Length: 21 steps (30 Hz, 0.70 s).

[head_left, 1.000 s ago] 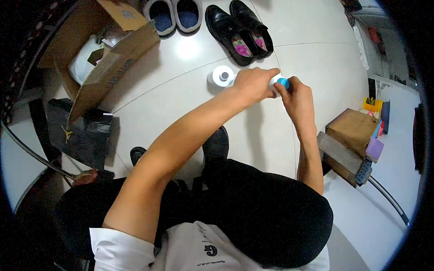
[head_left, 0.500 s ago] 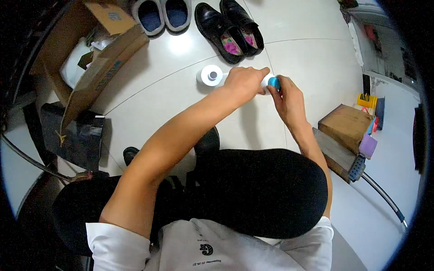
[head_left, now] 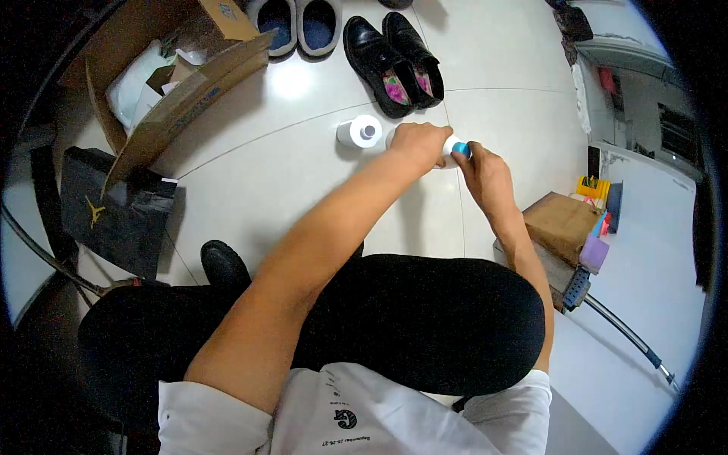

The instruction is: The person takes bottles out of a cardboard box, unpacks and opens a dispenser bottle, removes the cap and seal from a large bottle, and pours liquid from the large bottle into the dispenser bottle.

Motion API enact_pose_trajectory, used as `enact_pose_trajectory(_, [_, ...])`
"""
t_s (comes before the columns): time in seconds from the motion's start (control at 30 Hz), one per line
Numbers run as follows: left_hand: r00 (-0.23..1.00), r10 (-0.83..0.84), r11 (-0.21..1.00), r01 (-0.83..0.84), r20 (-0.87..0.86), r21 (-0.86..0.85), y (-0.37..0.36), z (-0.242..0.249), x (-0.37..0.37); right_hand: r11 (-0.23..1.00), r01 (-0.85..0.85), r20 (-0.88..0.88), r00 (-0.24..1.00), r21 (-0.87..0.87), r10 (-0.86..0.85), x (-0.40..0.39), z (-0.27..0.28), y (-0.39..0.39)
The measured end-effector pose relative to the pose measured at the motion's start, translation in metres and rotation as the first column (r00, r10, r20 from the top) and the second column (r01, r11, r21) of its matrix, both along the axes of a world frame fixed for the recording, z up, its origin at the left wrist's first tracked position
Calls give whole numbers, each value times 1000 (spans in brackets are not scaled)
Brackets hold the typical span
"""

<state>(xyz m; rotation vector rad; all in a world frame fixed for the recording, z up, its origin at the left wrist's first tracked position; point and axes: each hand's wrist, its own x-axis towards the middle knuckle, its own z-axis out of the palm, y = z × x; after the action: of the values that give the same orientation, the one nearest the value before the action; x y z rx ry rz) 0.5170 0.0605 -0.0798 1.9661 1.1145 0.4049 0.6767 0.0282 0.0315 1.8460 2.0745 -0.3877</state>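
Note:
My left hand (head_left: 422,146) is wrapped around a white bottle (head_left: 450,145) lying tilted above the floor, its top facing right. On the bottle's end sits a shiny blue cap (head_left: 461,149). The thumb and fingers of my right hand (head_left: 489,178) pinch this cap from the right side. Most of the bottle's body is hidden behind my left hand. A second white bottle (head_left: 349,134) with a grey top stands upright on the tiles, just left of my left hand.
Black leather shoes (head_left: 373,57) and grey slippers (head_left: 318,32) lie beyond the bottles. On the left are an open cardboard box (head_left: 163,114) and a black shoebox (head_left: 114,212). A brown box (head_left: 563,226) and a metal-handled brush (head_left: 578,288) are at the right.
The view has shifted a little, so the floor things appear slightly lower. Both hands keep their hold on the bottle and its blue cap.

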Motion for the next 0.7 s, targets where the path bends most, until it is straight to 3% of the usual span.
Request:
enact_pose_trajectory(0.1, [1000,26,1000,-26,11,12,-1,0,0,884,-307,-206,896,353,393,3,5,-4])
enact_pose_trajectory(0.27, [996,47,999,-47,78,-12,-2,-1,-1,978,85,-84,994,190,-70,-10,4,-7])
enact_pose_trajectory(0.37, [995,57,998,-55,77,-29,-2,3,-1,994,93,-4,996,57,-93,-16,-1,2])
enact_pose_trajectory(0.5, [997,57,998,-55,61,-40,-1,3,4,983,15,-108,994,180,5,-15,17,4])
enact_pose_trajectory(0.63, [996,63,998,-63,57,-11,-2,1,13,911,376,-305,899,171,-314,-5,35,-9])
enact_pose_trajectory(0.7, [994,62,998,-63,88,4,-1,1,8,843,504,-509,784,187,-355,11,23,-24])
